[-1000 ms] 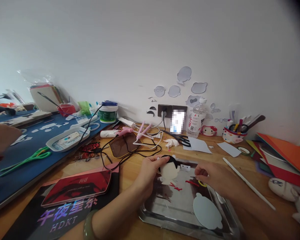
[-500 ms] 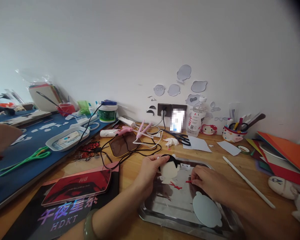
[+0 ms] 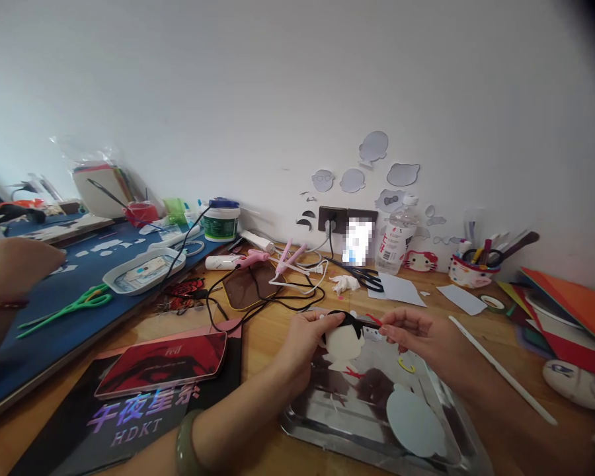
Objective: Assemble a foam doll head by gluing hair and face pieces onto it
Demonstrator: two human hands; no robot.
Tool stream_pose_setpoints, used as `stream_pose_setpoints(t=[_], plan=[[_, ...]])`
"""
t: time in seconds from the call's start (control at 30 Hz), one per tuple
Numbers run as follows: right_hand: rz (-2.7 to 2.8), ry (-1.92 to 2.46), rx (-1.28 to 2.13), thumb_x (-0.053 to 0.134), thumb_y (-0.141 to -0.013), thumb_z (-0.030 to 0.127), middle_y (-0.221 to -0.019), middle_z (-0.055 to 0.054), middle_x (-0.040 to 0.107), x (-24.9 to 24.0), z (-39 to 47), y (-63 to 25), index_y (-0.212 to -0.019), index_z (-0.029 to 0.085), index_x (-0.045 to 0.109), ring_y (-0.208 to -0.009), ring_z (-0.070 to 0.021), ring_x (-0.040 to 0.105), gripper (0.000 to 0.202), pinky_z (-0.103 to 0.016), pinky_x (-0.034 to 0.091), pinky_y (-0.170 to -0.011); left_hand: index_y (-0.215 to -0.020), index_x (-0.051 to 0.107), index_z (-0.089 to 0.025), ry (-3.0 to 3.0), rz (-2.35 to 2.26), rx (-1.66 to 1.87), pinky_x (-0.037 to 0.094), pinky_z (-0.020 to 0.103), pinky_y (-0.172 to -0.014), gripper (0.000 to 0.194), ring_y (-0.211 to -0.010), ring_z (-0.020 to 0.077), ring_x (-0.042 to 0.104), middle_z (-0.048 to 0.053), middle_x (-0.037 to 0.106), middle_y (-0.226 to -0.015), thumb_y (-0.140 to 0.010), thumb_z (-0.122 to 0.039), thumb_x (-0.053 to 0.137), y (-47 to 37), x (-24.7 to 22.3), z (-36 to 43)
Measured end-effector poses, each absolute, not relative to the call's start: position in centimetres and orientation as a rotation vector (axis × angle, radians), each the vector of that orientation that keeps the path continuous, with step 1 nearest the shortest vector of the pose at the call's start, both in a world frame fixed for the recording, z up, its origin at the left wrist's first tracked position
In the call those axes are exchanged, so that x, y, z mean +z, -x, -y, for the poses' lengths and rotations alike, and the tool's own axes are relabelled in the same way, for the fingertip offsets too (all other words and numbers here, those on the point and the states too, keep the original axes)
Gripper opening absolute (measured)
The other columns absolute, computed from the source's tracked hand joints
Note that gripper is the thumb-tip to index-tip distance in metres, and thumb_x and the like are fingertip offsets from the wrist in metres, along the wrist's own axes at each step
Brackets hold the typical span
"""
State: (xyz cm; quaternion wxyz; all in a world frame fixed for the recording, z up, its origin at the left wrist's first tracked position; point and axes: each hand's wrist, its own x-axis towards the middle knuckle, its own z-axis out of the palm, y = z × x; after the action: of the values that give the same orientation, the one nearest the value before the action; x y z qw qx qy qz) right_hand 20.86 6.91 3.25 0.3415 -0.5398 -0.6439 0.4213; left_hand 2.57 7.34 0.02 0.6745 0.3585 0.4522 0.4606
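My left hand (image 3: pixel 310 340) is closed on a head-shaped cutout (image 3: pixel 343 344), cream with black hair, pinching it by the hair at the top. A small red piece (image 3: pixel 357 373) shows at the cutout's neck. Pinched between the fingertips of my right hand (image 3: pixel 409 334) is another small red piece (image 3: pixel 374 320), close to the right side of the hair. Both hands are over a shiny metal tray (image 3: pixel 337 426). In the tray lie a pale rounded cutout (image 3: pixel 416 420), a curved yellow piece (image 3: pixel 405 364) and a white piece with dark dots (image 3: pixel 373 333).
At left, another person's hand (image 3: pixel 17 268) is over a blue mat by green scissors (image 3: pixel 64 311). A red box (image 3: pixel 163 363) lies on a black folder. Behind the tray are pink glue guns (image 3: pixel 287 258) with cables, a bottle (image 3: pixel 397 238) and a pen holder (image 3: pixel 473 271).
My right hand has lifted a red piece from the tray up beside the black hair, uncovering the yellow piece. My left hand still holds the cutout. The other person's hand has shifted.
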Motion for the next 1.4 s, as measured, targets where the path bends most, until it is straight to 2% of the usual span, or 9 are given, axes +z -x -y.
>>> stream_pose_setpoints(t=[0.23, 0.8, 0.93, 1.2, 1.4], plan=[[1.626, 1.403, 1.017, 0.057, -0.069, 0.036, -0.072, -0.001, 0.063, 3.7, -5.8, -19.5, -0.075, 0.020, 0.060, -0.066, -0.0152, 0.058, 0.017, -0.025, 0.046, -0.058, -0.072, 0.060, -0.012, -0.767, -0.960, 1.018, 0.030, 0.019, -0.039, 0.026, -0.046, 0.0084, 0.047, 0.002, 0.054, -0.059, -0.060, -0.034, 0.066, -2.8, 0.6, -6.9], [1.804, 1.448, 0.611, 0.052, -0.074, 0.032, -0.069, 0.004, 0.067, 3.7, -4.9, -18.6, -0.073, 0.024, 0.062, -0.062, -0.0130, 0.062, 0.013, -0.023, 0.047, -0.058, -0.067, 0.061, -0.011, -0.767, -0.940, 1.037, 0.030, 0.018, -0.041, 0.023, -0.043, 0.0062, 0.045, 0.000, 0.054, -0.055, -0.060, -0.032, 0.067, -3.0, 1.0, -6.5], [1.800, 1.479, 0.612, 0.053, -0.072, 0.031, -0.066, 0.004, 0.067, 4.2, -4.8, -18.5, -0.071, 0.024, 0.063, -0.059, -0.0130, 0.061, 0.012, -0.023, 0.047, -0.056, -0.067, 0.061, -0.011, -0.765, -0.924, 1.038, 0.030, 0.018, -0.042, 0.024, -0.043, 0.0060, 0.044, 0.000, 0.053, -0.054, -0.059, -0.033, 0.067, -3.0, 1.1, -6.5], [1.668, 1.418, 0.873, 0.058, -0.068, 0.035, -0.069, -0.001, 0.066, 3.8, -5.2, -18.6, -0.072, 0.020, 0.062, -0.064, -0.0158, 0.061, 0.016, -0.025, 0.048, -0.057, -0.068, 0.062, -0.012, -0.770, -0.936, 1.030, 0.030, 0.019, -0.044, 0.026, -0.045, 0.0063, 0.044, -0.001, 0.053, -0.055, -0.057, -0.035, 0.067, -3.0, 0.9, -6.5], [1.714, 1.476, 0.728, 0.057, -0.069, 0.038, -0.072, -0.001, 0.067, 3.8, -5.2, -18.9, -0.072, 0.021, 0.063, -0.064, -0.0176, 0.061, 0.018, -0.029, 0.047, -0.059, -0.068, 0.061, -0.012, -0.779, -0.941, 1.023, 0.028, 0.019, -0.043, 0.026, -0.046, 0.0068, 0.045, 0.001, 0.054, -0.057, -0.058, -0.036, 0.067, -3.0, 1.0, -6.4]])
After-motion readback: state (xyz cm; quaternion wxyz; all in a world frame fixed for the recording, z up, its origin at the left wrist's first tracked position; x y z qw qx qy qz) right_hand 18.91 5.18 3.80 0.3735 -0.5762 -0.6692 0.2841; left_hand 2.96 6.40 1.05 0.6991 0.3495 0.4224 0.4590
